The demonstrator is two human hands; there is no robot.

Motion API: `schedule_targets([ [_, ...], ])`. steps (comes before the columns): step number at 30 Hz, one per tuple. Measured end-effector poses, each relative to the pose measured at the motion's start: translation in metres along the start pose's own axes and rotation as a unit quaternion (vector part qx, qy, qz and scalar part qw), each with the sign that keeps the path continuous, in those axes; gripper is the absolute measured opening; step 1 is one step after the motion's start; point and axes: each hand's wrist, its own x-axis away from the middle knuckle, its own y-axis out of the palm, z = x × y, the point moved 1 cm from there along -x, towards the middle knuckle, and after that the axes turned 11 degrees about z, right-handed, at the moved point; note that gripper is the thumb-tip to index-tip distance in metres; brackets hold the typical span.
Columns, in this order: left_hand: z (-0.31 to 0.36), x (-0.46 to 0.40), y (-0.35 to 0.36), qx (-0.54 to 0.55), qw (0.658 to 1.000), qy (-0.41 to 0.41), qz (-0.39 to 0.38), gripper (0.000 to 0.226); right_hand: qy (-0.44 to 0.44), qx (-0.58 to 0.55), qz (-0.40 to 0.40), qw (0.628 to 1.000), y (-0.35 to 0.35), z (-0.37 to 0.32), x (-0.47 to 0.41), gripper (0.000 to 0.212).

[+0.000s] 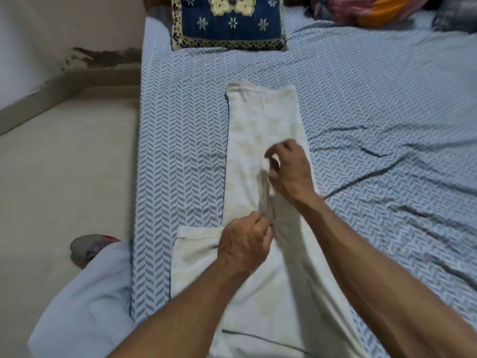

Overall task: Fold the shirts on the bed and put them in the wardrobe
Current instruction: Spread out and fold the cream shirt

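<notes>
- A pale cream shirt with a faint yellowish print (260,125) lies lengthwise on the bed with the blue-and-white herringbone sheet (180,125), folded into a long narrow strip.
- The left hand (245,244) sits near the strip's middle, its fingers (260,220) closed on a raised ridge of the shirt cloth.
- The right hand (291,169) is just beyond it, fingers pinching the same ridge farther up.
- A dark blue embroidered pillow (228,21) rests at the head of the bed, well apart from the shirt.
- A grey shoe (90,246) stands on the floor beside the bed.
</notes>
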Motion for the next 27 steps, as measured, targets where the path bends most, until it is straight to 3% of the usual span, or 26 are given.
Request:
schedule_targets([
  [1,0.003,-0.003,-0.008,0.008,0.999,-0.024,-0.031,0.004,-0.011,0.003,-0.033,0.999,-0.009,-0.005,0.027,0.026],
  [4,-0.001,-0.014,-0.036,0.060,0.981,-0.107,-0.153,0.025,-0.067,-0.022,-0.202,0.977,-0.020,-0.011,0.079,0.040],
  [5,-0.005,-0.012,-0.045,0.084,0.980,-0.109,-0.146,0.033,-0.058,-0.020,-0.214,0.975,-0.023,-0.010,0.082,0.042],
  [7,-0.022,0.001,-0.065,0.081,0.988,-0.116,-0.058,0.055,-0.044,-0.004,-0.224,0.974,-0.032,-0.018,0.089,0.041],
  [9,-0.039,0.030,-0.086,0.044,0.980,-0.195,-0.011,0.074,-0.032,0.009,-0.206,0.978,-0.036,-0.027,0.101,0.042],
  [12,-0.057,0.082,-0.109,-0.035,0.926,-0.367,-0.082,0.093,-0.017,0.060,-0.165,0.984,-0.043,-0.046,0.120,0.040],
  [13,-0.061,0.097,-0.116,-0.031,0.905,-0.409,-0.111,0.089,-0.020,0.080,-0.161,0.983,-0.046,-0.055,0.129,0.041],
  [15,-0.064,0.110,-0.121,0.028,0.884,-0.449,-0.127,0.055,-0.020,0.115,-0.170,0.979,-0.048,-0.072,0.142,0.043],
  [16,-0.060,0.114,-0.124,0.072,0.873,-0.468,-0.120,0.036,-0.015,0.128,-0.164,0.978,-0.050,-0.080,0.150,0.043],
  [18,-0.048,0.119,-0.126,0.157,0.852,-0.494,-0.075,0.028,0.010,0.142,-0.136,0.980,-0.055,-0.091,0.163,0.042],
  [21,-0.033,0.125,-0.130,0.247,0.861,-0.444,0.026,0.024,0.039,0.085,-0.100,0.991,-0.059,-0.106,0.173,0.039],
  [23,-0.022,0.132,-0.134,0.271,0.892,-0.360,0.042,0.026,0.145,-0.037,-0.122,0.981,-0.066,-0.118,0.176,0.034],
  [25,-0.012,0.134,-0.135,0.239,0.933,-0.267,0.024,0.025,0.297,-0.216,-0.201,0.908,-0.069,-0.128,0.172,0.059],
  [27,-0.001,0.134,-0.135,0.187,0.968,-0.170,0.012,0.023,0.371,-0.315,-0.276,0.829,-0.075,-0.136,0.172,0.078],
])
